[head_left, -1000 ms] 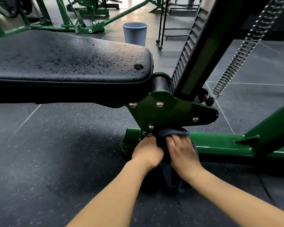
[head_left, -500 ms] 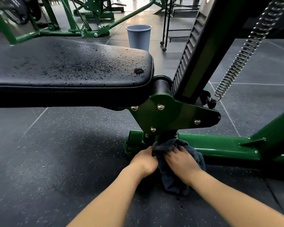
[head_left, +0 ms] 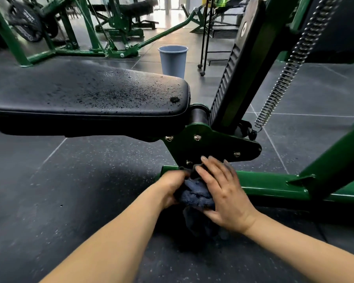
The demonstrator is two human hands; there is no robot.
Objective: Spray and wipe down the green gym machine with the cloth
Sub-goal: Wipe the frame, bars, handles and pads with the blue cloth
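Observation:
The green gym machine has a bolted bracket plate (head_left: 213,147) under a black padded bench (head_left: 86,97) and a floor rail (head_left: 274,183) running right. A dark blue cloth (head_left: 194,196) is bunched against the post below the bracket. My left hand (head_left: 172,187) grips the cloth from the left with curled fingers. My right hand (head_left: 223,190) lies over the cloth's right side with fingers straight, fingertips reaching the bracket's lower edge. A loose end of cloth hangs toward the floor. No spray bottle is in view.
A blue-grey bucket (head_left: 173,61) stands on the floor behind the bench. A coiled spring (head_left: 284,78) and a black slotted upright (head_left: 233,78) rise at the right. Other green machines (head_left: 114,37) fill the back left. Dark rubber floor tiles (head_left: 59,190) surround me.
My right hand has straightened its fingers and slid up over the cloth to the bracket's lower edge. The view has tilted up and back a little. My left hand still holds the cloth.

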